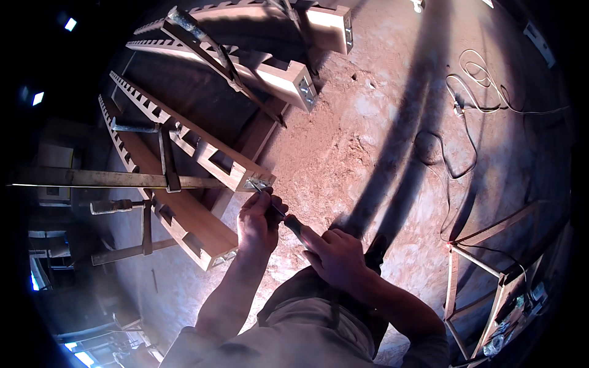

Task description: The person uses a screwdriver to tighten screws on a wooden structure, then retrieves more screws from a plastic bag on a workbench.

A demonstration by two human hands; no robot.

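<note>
My right hand [338, 256] is closed round the dark handle of a screwdriver [294, 225]. Its thin shaft runs up and left through the closed fingers of my left hand [256, 222], toward the end of a notched wooden beam [230, 175]. A metal fitting [260, 183] is set in that end face, and my left fingertips are right beside it. The tool's tip is too small to make out. Below and left lies a second notched beam [193, 230], with a similar fitting at its end.
Bar clamps [147, 227] lie across the beams. Farther up are more notched beams [279, 80] with another clamp [215, 61]. Cables [472, 110] trail over the dusty floor [325, 141] at right. A wooden frame stand [475, 260] holding small items is at lower right.
</note>
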